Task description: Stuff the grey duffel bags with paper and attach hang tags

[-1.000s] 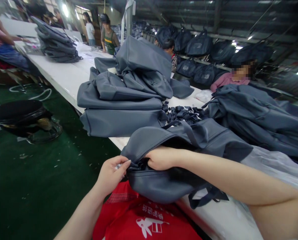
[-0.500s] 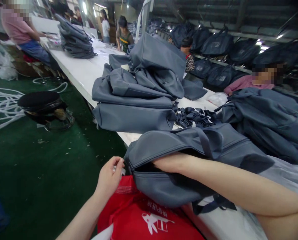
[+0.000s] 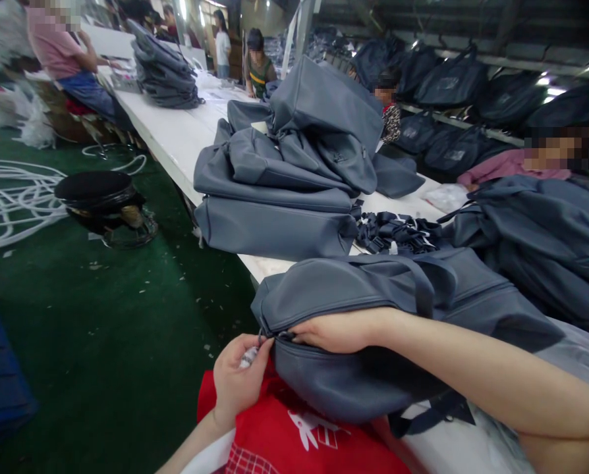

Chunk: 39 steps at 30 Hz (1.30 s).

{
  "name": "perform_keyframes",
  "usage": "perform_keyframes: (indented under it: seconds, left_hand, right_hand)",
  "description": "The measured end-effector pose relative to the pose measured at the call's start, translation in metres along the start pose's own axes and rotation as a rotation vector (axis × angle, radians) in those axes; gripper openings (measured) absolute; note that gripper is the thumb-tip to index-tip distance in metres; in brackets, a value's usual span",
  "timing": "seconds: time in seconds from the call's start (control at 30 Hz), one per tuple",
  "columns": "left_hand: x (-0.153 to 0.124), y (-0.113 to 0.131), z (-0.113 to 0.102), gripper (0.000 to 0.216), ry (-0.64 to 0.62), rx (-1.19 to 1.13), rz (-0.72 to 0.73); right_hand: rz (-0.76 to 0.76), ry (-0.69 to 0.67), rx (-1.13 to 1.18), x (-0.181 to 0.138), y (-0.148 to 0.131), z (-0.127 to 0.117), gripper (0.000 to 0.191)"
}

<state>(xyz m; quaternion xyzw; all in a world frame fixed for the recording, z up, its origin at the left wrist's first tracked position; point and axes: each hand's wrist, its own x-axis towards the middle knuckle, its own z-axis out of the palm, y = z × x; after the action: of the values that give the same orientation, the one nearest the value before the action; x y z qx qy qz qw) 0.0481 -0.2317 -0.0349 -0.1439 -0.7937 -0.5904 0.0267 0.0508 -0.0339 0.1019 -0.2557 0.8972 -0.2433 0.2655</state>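
A dark grey-blue bag (image 3: 334,283) lies on its side in front of me, its zipped opening gaping towards me. My left hand (image 3: 240,372) pinches the zipper's left end at the bag's corner. A small whitish crumpled piece (image 3: 248,357) shows inside that hand's curled fingers. Through the opening reaches my right hand (image 3: 341,331), its fingers closed near the same zipper end at something dark. The fingertips are partly hidden by the bag. A carrying strap (image 3: 423,286) loops over the bag's top.
Stacked grey bags (image 3: 275,227) stand on the white table (image 3: 151,128) ahead. Beside them lies a heap of dark straps with buckles (image 3: 396,232). More bags (image 3: 546,243) are piled at right. A black stool (image 3: 101,204) stands on the green floor, and several people work farther back.
My left hand has moved from beside the bag to its corner and pinched the zipper end. My right hand has shifted left inside the opening towards that corner. The view has turned slightly left.
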Motion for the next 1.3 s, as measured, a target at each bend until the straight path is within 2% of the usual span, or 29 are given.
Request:
perform_keyframes:
  seconds: [0.1, 0.2, 0.27, 0.37, 0.43, 0.5, 0.6, 0.7, 0.77, 0.8, 0.83, 0.87, 0.93, 1.0, 1.07, 1.17, 1.23, 1.3]
  left_hand:
    - [0.002, 0.004, 0.001, 0.004, 0.042, 0.118, 0.319]
    - [0.007, 0.009, 0.001, 0.006, 0.038, 0.222, 0.472]
    - [0.008, 0.010, 0.001, 0.007, 0.026, 0.282, 0.532]
    - [0.008, 0.008, 0.000, 0.008, 0.001, 0.341, 0.588]
    - [0.008, 0.006, -0.002, 0.008, -0.035, 0.351, 0.585]
    - [0.012, 0.004, -0.005, 0.010, -0.063, 0.346, 0.534]
    - [0.027, 0.005, -0.017, 0.020, -0.083, 0.353, 0.428]
    - [0.048, 0.019, -0.032, 0.021, -0.035, 0.386, 0.354]
    - [0.058, 0.039, -0.037, 0.017, 0.001, 0.340, 0.425]
    - [0.060, 0.053, -0.036, 0.015, -0.048, 0.289, 0.523]
    - [0.059, 0.069, -0.032, 0.013, -0.159, 0.228, 0.653]
    - [0.057, 0.086, -0.025, 0.014, -0.321, 0.162, 0.802]
    - [0.048, 0.120, -0.003, 0.021, -0.687, 0.110, 1.053]
    - [0.038, 0.151, 0.029, 0.031, -0.930, 0.229, 1.145]
    - [0.036, 0.174, 0.065, 0.036, -1.029, 0.466, 1.113]
    - [0.049, 0.192, 0.117, 0.042, -1.024, 0.704, 1.077]
    - [0.063, 0.198, 0.141, 0.047, -1.017, 0.727, 1.096]
    - [0.074, 0.200, 0.156, 0.051, -1.128, 0.647, 1.141]
  right_hand:
    - [0.062, 0.118, -0.018, 0.006, -0.003, 0.006, 0.033]
    - [0.101, 0.206, -0.197, 0.013, -0.007, 0.011, 0.028]
    - [0.127, 0.224, -0.283, 0.018, -0.011, 0.012, 0.024]
    - [0.258, 0.214, -0.392, 0.024, -0.021, 0.010, 0.025]
    - [0.308, 0.184, -0.420, 0.026, -0.025, 0.007, 0.026]
    - [0.293, 0.122, -0.405, 0.020, -0.026, 0.001, 0.024]
    - [0.292, 0.082, -0.403, -0.013, -0.026, -0.011, 0.026]
    - [0.362, 0.126, -0.382, -0.076, -0.038, -0.020, 0.027]
    - [0.465, 0.206, -0.312, -0.121, -0.050, -0.018, 0.025]
    - [0.529, 0.270, -0.279, -0.141, -0.055, -0.014, 0.022]
    - [0.584, 0.341, -0.262, -0.158, -0.057, -0.008, 0.017]
    - [0.621, 0.406, -0.265, -0.173, -0.057, -0.001, 0.018]
    - [0.659, 0.518, -0.310, -0.194, -0.051, 0.017, 0.036]
    - [0.683, 0.618, -0.363, -0.208, -0.040, 0.033, 0.050]
    - [0.712, 0.707, -0.396, -0.218, -0.030, 0.046, 0.051]
    - [0.726, 0.784, -0.434, -0.230, -0.023, 0.057, 0.048]
    - [0.711, 0.786, -0.463, -0.236, -0.020, 0.063, 0.050]
    - [0.679, 0.776, -0.480, -0.239, -0.016, 0.067, 0.057]
